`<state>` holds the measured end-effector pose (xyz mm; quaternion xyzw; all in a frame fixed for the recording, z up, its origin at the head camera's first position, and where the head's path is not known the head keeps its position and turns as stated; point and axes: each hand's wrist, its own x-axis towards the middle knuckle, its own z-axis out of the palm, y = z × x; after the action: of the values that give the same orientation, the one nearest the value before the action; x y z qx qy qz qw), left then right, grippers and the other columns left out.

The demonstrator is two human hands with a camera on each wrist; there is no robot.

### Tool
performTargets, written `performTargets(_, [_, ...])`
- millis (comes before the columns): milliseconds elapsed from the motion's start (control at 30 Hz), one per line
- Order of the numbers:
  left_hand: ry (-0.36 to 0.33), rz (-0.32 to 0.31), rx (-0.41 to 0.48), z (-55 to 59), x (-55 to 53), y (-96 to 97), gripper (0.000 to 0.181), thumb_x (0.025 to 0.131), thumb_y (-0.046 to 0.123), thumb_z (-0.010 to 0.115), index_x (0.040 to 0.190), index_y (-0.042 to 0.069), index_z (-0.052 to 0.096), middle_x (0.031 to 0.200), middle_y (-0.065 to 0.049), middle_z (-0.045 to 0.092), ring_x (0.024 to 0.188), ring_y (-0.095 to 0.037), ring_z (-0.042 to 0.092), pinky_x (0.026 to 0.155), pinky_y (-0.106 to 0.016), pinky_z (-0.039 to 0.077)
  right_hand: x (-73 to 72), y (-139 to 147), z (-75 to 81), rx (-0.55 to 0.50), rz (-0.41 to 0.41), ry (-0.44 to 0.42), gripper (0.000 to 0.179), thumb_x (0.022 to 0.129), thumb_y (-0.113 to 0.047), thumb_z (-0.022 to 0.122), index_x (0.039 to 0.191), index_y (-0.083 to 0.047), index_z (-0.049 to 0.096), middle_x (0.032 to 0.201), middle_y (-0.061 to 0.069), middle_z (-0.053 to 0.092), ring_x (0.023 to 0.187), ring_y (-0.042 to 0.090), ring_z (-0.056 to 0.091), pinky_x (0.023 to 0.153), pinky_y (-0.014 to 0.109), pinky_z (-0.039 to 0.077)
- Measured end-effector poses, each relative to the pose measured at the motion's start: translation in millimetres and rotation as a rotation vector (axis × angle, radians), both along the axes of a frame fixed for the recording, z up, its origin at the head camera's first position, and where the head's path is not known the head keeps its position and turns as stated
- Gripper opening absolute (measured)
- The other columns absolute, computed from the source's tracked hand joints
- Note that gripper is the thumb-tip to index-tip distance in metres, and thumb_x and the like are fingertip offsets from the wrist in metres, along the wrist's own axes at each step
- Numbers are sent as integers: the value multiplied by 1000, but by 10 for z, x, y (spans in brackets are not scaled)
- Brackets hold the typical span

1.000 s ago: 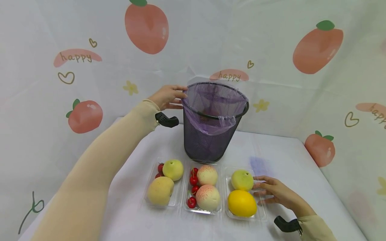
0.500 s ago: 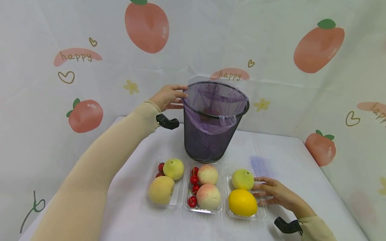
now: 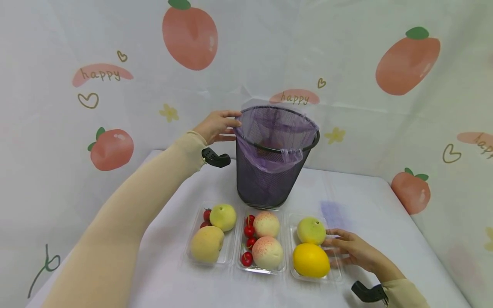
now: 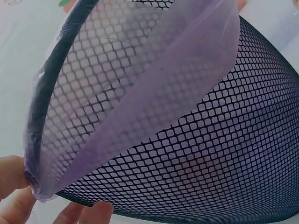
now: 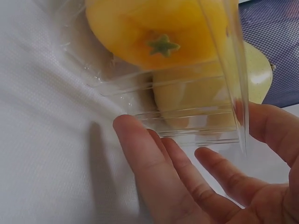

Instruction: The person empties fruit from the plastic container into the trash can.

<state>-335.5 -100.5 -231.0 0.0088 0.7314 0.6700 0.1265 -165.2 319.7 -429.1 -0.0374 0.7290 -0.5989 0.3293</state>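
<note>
White cloth printed with peaches, hearts and the word "happy" (image 3: 289, 42) hangs behind a table (image 3: 327, 184) with a white covering. Slightly right of the frame's centre stands a black mesh bin (image 3: 258, 184), lined with a thin purple bag (image 3: 271, 164) folded over its rim (image 4: 39, 112). At bottom centre, three clear plastic trays lie side by side. Of these, the right tray (image 3: 334, 273) holds a greenish fruit (image 3: 311, 231) toward the top and a yellow fruit (image 3: 311, 260) below it; its long axis runs up and down the frame, leaning a little to lower right. The right hand (image 3: 358, 252) is by far the nearer one, at the tray's right long side, fingers spread and gently bent; the right wrist view shows one fingertip touching the plastic, with no grip closed round it. Above and to the left, well apart from that tray, the left hand (image 3: 218, 126) touches the bin's left edge with nearly straight fingers, not curled round it. The middle tray (image 3: 265, 272), with peaches (image 3: 267, 252) and cherries (image 3: 249, 231), and the left tray (image 3: 227, 252) complete the row, just below the bin's foot.
</note>
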Motion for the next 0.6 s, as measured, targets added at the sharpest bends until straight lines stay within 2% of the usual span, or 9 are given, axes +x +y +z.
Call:
performTargets(300, [-17,-8,8,-9,7,-16,49,95,12,61,142,20,49,131,-6,51,115,-24,57,100,-38,51,6,-13,-14,-40,11,-22,60,103,-21,47,144,12,18,119,5,64,107,23,65,86,48,57])
performTargets(500, [-28,8,43,-4,1,-7,48,95,11,61,141,20,51,131,-7,52,115,-25,57,100,-38,50,-6,-32,10,-23,11,-14,63,103,-20,46,145,12,14,114,4,64,105,22,65,86,47,57])
performTargets(600, [-33,9,47,-1,1,-1,48,95,11,61,142,21,51,130,-7,52,116,-26,57,100,-38,50,-5,-38,23,-8,8,-4,67,102,-21,49,148,8,9,113,5,64,105,22,65,86,47,57])
